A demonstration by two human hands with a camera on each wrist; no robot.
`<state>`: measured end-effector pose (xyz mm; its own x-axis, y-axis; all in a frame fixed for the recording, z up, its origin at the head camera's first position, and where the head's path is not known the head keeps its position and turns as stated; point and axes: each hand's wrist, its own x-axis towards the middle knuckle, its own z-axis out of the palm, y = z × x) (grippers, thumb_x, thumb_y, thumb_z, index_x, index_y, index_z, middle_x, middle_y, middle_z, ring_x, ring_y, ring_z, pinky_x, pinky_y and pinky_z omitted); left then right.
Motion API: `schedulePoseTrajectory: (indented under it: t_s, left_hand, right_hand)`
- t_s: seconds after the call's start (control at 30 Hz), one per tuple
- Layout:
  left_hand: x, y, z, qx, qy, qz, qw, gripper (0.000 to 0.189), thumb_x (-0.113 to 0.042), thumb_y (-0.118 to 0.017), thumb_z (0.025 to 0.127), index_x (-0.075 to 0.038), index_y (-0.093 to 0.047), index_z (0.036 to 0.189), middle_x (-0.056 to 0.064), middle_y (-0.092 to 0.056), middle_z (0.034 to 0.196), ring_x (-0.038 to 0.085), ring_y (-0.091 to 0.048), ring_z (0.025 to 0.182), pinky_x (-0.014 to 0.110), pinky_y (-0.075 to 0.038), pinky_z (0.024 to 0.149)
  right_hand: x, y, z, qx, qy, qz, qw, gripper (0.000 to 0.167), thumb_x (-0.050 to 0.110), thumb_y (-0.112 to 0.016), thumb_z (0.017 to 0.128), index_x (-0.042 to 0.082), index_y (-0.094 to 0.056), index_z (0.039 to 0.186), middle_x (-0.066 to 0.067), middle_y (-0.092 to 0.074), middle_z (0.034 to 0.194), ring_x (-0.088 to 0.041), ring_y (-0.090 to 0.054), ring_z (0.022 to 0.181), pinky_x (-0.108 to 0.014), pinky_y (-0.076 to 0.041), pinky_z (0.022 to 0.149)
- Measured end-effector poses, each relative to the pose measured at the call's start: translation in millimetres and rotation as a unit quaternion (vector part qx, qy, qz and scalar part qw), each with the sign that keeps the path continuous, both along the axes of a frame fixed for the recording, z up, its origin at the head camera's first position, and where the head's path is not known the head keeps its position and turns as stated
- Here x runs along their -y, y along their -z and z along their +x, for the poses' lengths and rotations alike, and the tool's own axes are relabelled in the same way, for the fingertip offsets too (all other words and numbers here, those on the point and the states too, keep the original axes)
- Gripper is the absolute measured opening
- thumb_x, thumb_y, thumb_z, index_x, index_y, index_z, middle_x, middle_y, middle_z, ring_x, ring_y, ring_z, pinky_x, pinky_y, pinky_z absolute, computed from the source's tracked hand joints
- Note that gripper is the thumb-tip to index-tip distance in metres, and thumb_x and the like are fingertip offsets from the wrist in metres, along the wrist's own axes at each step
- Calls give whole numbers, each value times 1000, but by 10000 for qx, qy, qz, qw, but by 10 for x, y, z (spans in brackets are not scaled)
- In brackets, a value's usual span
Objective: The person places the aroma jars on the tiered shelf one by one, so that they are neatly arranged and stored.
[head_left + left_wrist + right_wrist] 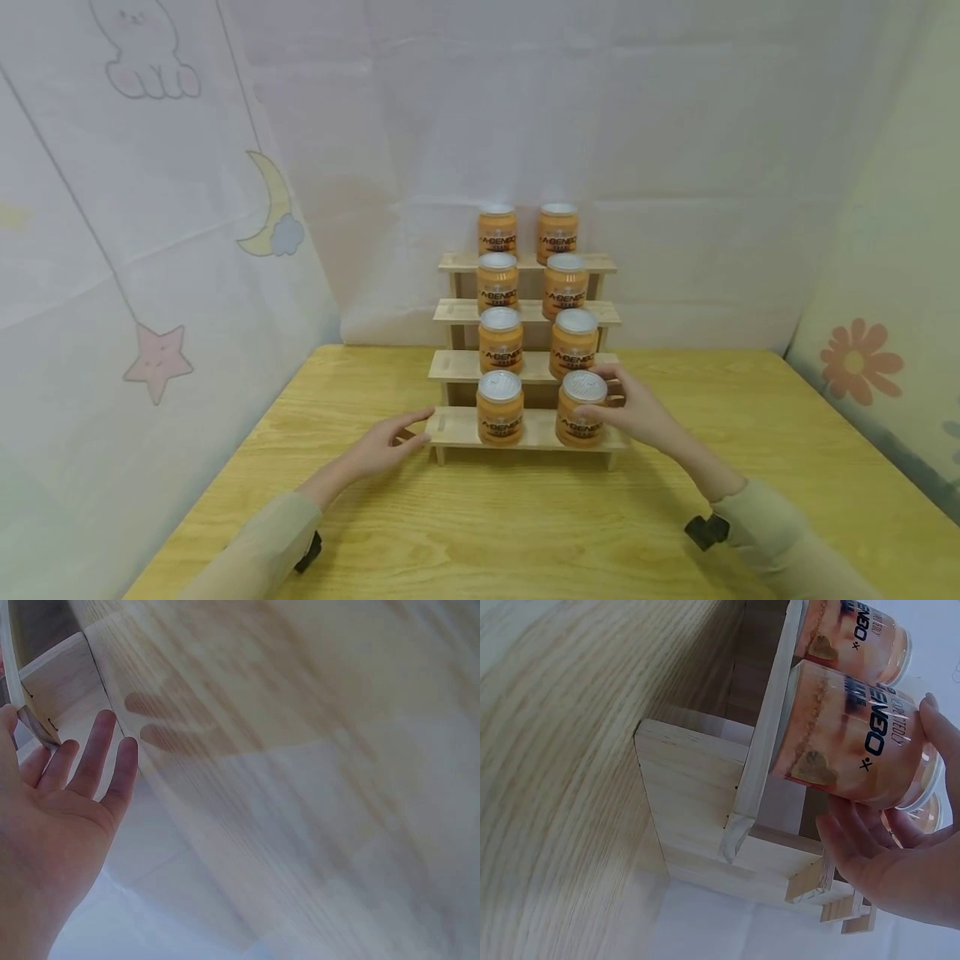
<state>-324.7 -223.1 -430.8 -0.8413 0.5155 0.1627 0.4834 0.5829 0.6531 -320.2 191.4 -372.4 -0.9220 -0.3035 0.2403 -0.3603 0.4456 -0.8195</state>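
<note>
A stepped wooden display rack (538,427) stands on the table with orange silver-lidded jars in two columns, a pair on each step. My right hand (637,412) holds the right-hand jar (579,427) of the lowest step, thumb across its front and fingers round its far side. In the right wrist view this jar (847,739) stands on the step board. My left hand (382,450) is at the left end of the lowest step, its fingers loosely extended. In the left wrist view the left hand (60,817) is beside the board's end (37,724), holding no jar.
The wooden-patterned tabletop (337,517) extends round the rack. A pale cloth backdrop (675,150) hangs close behind it. Printed cloth with a moon (262,204) is at the left, and one with a flower (855,361) at the right.
</note>
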Motion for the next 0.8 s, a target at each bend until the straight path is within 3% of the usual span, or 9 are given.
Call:
schedulePoseTrajectory:
  t_s: [0.1, 0.17, 0.23, 0.33, 0.6, 0.8]
  left_hand:
    - [-38, -129, 93, 70, 64, 46, 9999, 51, -26, -48, 99, -6, -36, 145, 20, -40, 145, 36, -60, 106, 49, -51, 89]
    - [-31, -134, 106, 65, 87, 59, 9999, 51, -25, -48, 99, -4, -36, 144, 22, -39, 144, 37, -60, 106, 50, -51, 88]
    - [-20, -129, 100, 100, 29, 39, 9999, 51, -25, -49, 99, -5, -36, 144, 21, -40, 144, 37, -60, 106, 50, -51, 89]
    - [34, -8, 0, 25, -52, -23, 10000, 52, -33, -48, 99, -12, -37, 145, 15, -41, 145, 32, -60, 107, 47, -51, 89]
    - [43, -9, -15, 2, -179, 30, 9998, 53, -36, -51, 97, -13, -40, 144, 11, -43, 144, 29, -61, 107, 44, -53, 87]
    - [17, 21, -31, -420, -183, -131, 9989, 49, -34, -55, 95, -9, -49, 137, 11, -48, 139, 33, -58, 110, 48, -51, 89]
  right_hand:
    - [9, 2, -7, -38, -32, 11, 10000, 65, 32, -77, 78, 8, -45, 130, -13, -56, 122, -30, -56, 111, -39, -53, 87]
    - [15, 2, -3, -45, -57, 46, 10000, 65, 32, -76, 79, 9, -45, 131, -13, -55, 122, -29, -55, 110, -39, -53, 87]
    - [24, 0, 6, -65, -39, 102, 9999, 65, 32, -76, 79, 9, -45, 132, -13, -55, 122, -29, -55, 109, -40, -53, 85]
    - [29, -5, 20, -134, 21, 240, 9996, 65, 34, -75, 80, 10, -45, 133, -12, -56, 122, -29, -55, 109, -41, -53, 83]
    - [-52, -11, 7, -302, -73, 270, 9992, 63, 35, -71, 84, 13, -44, 137, -13, -52, 129, -33, -55, 112, -45, -51, 87]
    - [-169, -106, 25, -406, -35, 160, 9990, 50, 31, -58, 94, 6, -46, 135, -17, -52, 129, -35, -53, 115, -49, -48, 93]
